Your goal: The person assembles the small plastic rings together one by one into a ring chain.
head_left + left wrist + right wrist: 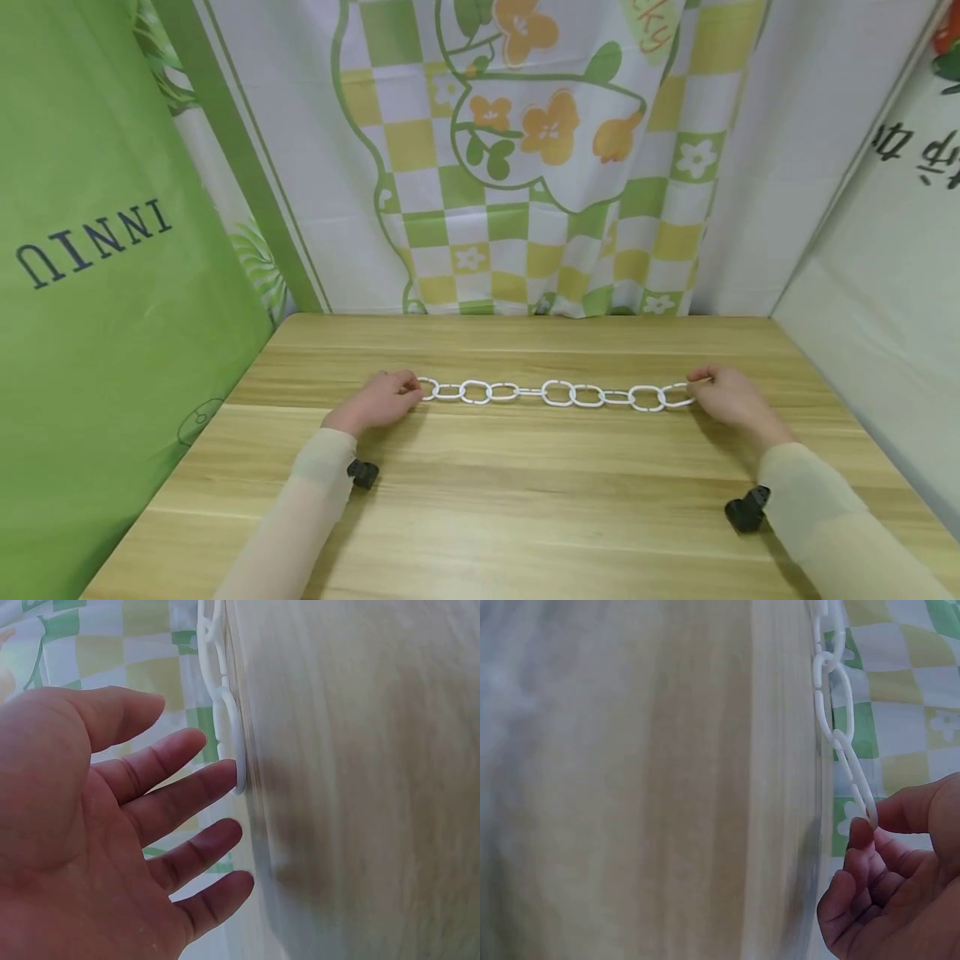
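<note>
A white plastic chain of oval links lies stretched sideways over the wooden table, between the two hands. At its left end is my left hand; in the left wrist view the fingers are spread and loosely extended. One fingertip touches the end link, while the thumb stands away from it. My right hand pinches the opposite end link between thumb and index finger. That link tilts up from the rest of the chain, and the other fingers curl below it.
Behind the table hangs a checkered, flowered curtain. A green cloth borders the left side and a white cloth the right. Small black cameras sit at both wrists.
</note>
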`<control>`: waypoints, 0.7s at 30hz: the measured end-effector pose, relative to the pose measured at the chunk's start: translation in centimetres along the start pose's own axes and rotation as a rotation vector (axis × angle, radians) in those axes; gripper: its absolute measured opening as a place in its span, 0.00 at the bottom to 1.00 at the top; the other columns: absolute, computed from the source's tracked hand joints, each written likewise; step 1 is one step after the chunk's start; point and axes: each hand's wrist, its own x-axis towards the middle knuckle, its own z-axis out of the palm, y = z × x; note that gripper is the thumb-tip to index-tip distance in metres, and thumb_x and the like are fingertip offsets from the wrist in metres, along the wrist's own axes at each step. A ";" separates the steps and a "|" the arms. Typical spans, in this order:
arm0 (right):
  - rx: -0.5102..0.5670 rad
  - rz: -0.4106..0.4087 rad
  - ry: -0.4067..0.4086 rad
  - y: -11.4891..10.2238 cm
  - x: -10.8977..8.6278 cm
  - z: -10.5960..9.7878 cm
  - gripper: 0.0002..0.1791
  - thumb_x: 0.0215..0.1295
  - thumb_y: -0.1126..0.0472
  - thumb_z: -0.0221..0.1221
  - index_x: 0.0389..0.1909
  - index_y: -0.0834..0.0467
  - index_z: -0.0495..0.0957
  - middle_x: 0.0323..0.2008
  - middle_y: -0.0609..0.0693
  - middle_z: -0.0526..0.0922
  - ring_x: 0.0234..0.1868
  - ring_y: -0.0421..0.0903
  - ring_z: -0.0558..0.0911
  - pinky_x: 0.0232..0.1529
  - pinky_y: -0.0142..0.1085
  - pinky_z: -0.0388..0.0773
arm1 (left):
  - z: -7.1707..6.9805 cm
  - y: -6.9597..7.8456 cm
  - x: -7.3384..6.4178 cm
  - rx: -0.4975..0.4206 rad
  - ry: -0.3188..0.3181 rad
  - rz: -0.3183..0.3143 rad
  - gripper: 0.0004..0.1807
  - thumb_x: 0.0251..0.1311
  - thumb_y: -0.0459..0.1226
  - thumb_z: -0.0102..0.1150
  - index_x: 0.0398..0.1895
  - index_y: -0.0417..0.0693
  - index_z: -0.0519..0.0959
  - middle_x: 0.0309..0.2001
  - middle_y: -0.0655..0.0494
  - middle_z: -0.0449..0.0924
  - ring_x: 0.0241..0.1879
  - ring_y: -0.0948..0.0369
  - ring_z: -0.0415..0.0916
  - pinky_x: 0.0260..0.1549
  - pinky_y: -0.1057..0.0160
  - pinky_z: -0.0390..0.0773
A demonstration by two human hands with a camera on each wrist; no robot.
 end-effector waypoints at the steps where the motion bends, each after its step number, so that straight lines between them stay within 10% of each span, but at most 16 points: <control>1: -0.009 0.001 -0.012 0.1 0.1 0.0 0.18 0.67 0.60 0.53 0.49 0.71 0.74 0.37 0.61 0.78 0.37 0.55 0.74 0.34 0.40 0.66 | 0.0 0.1 0.0 -0.012 0.000 0.005 0.11 0.71 0.44 0.51 0.46 0.48 0.79 0.48 0.51 0.81 0.42 0.55 0.75 0.45 0.52 0.75; 11: -0.063 -0.045 -0.034 -0.2 0.8 0.2 0.21 0.70 0.56 0.52 0.50 0.71 0.74 0.40 0.63 0.80 0.38 0.55 0.79 0.38 0.44 0.74 | -0.1 1.9 0.3 -0.171 0.055 0.017 0.13 0.71 0.45 0.53 0.48 0.47 0.79 0.33 0.52 0.78 0.31 0.56 0.73 0.30 0.55 0.75; 15: -0.131 -0.142 0.039 -2.9 0.5 0.6 0.30 0.74 0.47 0.48 0.60 0.71 0.69 0.54 0.71 0.76 0.54 0.67 0.75 0.52 0.58 0.70 | 0.3 3.0 0.6 -0.064 0.141 0.083 0.18 0.72 0.46 0.51 0.55 0.45 0.77 0.50 0.47 0.79 0.50 0.50 0.76 0.50 0.48 0.75; 21: -0.246 -0.256 0.151 -6.3 -0.2 2.1 0.44 0.73 0.35 0.44 0.73 0.67 0.54 0.69 0.74 0.56 0.67 0.76 0.54 0.63 0.68 0.48 | 1.4 5.3 1.2 0.165 0.239 0.151 0.33 0.71 0.55 0.47 0.71 0.45 0.64 0.71 0.44 0.61 0.70 0.44 0.55 0.65 0.37 0.53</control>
